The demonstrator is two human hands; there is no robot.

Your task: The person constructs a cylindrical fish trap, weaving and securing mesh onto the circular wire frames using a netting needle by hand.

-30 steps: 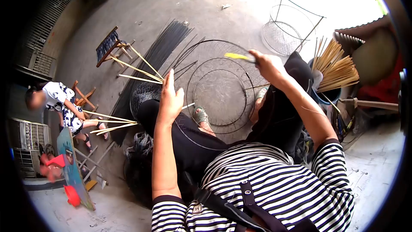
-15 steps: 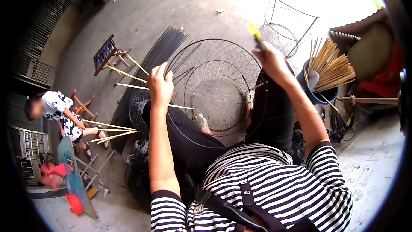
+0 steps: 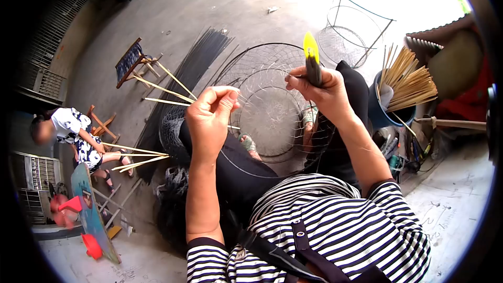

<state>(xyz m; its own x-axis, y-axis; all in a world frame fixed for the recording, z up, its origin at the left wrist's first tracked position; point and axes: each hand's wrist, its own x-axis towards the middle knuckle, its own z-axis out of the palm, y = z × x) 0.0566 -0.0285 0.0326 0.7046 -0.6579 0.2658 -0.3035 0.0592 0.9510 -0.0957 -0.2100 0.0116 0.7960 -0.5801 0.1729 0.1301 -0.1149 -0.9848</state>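
Note:
A round wire-hooped net cage point(image 3: 270, 152) lies across my lap, its pale mesh spread inside the dark rings. My left hand point(image 3: 212, 118) is at its left side, thumb and fingers pinched together on what looks like the thin netting point(image 3: 262, 81). To the right, my right hand point(image 3: 327, 94) grips a pointed yellow netting needle point(image 3: 311, 55) with dark twine around its lower part. The needle stands tip up above the hoop. Its thumb and forefinger pinch near the mesh; whether they hold a strand is too fine to tell.
A blue bucket point(image 3: 376, 107) of wooden sticks point(image 3: 414, 81) stands at right. Another wire frame point(image 3: 340, 44) is beyond. Dark rods point(image 3: 196, 65) and a folding stool point(image 3: 131, 63) lie left, near a seated person point(image 3: 78, 131) and a teal board point(image 3: 88, 209).
My left hand has moved right and closed into a pinch. My right hand has come down and inward with the netting needle, so both hands are nearer each other over the hoop.

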